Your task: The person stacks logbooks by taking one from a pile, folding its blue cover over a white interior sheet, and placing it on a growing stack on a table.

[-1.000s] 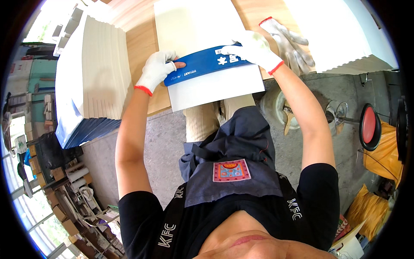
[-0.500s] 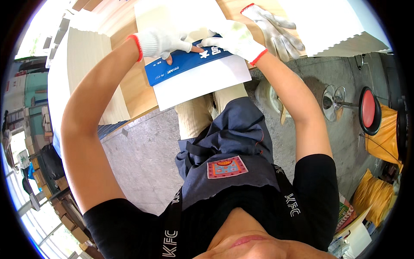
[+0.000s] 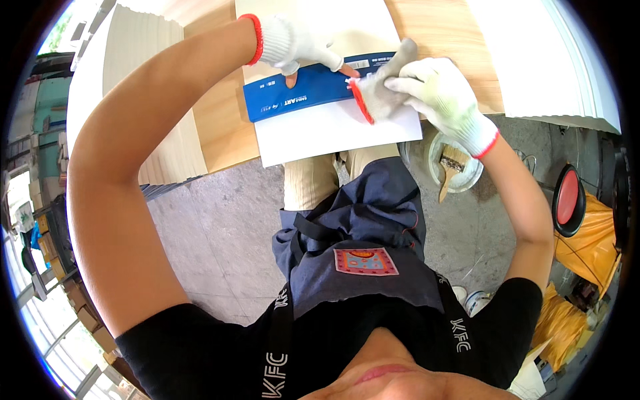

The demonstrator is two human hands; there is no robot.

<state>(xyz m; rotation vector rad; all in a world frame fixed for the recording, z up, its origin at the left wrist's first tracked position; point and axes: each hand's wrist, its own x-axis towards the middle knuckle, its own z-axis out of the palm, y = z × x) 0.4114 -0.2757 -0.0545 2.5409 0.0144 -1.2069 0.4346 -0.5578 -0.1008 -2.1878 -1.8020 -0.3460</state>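
Blue strip (image 3: 313, 88), upper centre: left hand (image 3: 297, 50), fingers spread, should keep it steady; right hand (image 3: 443, 95), pinching loose glove (image 3: 379, 97), best presses evenly.

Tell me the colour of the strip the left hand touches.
The strip is blue with white print; head view.

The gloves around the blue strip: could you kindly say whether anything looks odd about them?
Yes: on the left hand, bare fingertips poke out of the white glove, which would normally cover them; perhaps cut deliberately. The loose glove in the right hand looks greyish, possibly soiled.
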